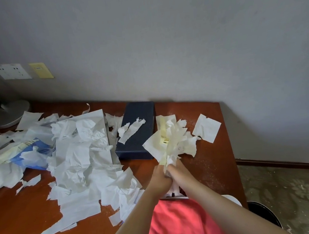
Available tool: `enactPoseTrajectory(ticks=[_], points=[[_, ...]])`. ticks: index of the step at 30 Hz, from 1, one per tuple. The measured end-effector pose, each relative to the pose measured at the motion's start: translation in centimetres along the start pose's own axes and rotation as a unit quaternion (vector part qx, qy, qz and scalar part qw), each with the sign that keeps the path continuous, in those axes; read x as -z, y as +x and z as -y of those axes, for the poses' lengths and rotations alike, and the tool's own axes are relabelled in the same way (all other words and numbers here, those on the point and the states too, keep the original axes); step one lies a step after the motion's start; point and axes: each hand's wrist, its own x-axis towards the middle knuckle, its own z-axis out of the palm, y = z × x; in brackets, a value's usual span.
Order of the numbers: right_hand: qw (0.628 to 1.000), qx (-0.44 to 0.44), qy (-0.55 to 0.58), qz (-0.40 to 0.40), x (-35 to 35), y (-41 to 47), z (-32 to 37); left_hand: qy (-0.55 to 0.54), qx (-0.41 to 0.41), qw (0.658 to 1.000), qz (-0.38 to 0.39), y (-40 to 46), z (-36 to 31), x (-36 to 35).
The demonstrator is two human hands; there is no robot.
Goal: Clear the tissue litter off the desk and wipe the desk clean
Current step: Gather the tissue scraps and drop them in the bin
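Both hands were closed together around the stem of one bunch (171,139) of tissue scraps, the left hand (159,177) touching the right hand (176,173), and the bunch fanned up toward 12 o'clock. The big litter pile (78,159) lay on the worktop (208,160) at 9 o'clock, nearer the left hand; one loose sheet (206,127) lay at 2 o'clock, nearer the right.

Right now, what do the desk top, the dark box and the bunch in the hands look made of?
Desk: reddish-brown wood or veneer, semi-gloss; it shows sheen. Dark box: navy, matte, likely cardboard; crisp edges. Bunch: thin tissue or paper, torn and crumpled, white to cream, held by left hand and right hand.
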Motion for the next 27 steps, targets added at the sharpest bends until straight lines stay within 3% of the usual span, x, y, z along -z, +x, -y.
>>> enactPoseTrajectory(ticks=[7, 11, 15, 20, 27], points=[[0.994, 0.014, 0.095, -0.052, -1.2, -0.1, 1.8, 0.008, -0.090, 0.993, -0.076, -3.5, -5.9, 0.8], [0.994, 0.034, 0.055, -0.092, -0.2, -1.8, 3.3, -0.001, -0.101, 0.989, -0.111, -4.6, -7.6, 0.5], [0.991, 0.063, 0.098, -0.067, 1.6, -3.7, 4.8, -0.055, -0.104, 0.982, -0.146, -5.9, -9.0, 0.1], [0.990, 0.097, 0.075, -0.072, 3.1, -7.0, 6.4, -0.084, -0.123, 0.973, -0.174, -8.0, -10.9, -0.7], [0.985, 0.145, 0.088, -0.016, 5.0, -9.8, 7.7, -0.097, -0.157, 0.959, -0.216, -10.2, -12.8, -1.3]])
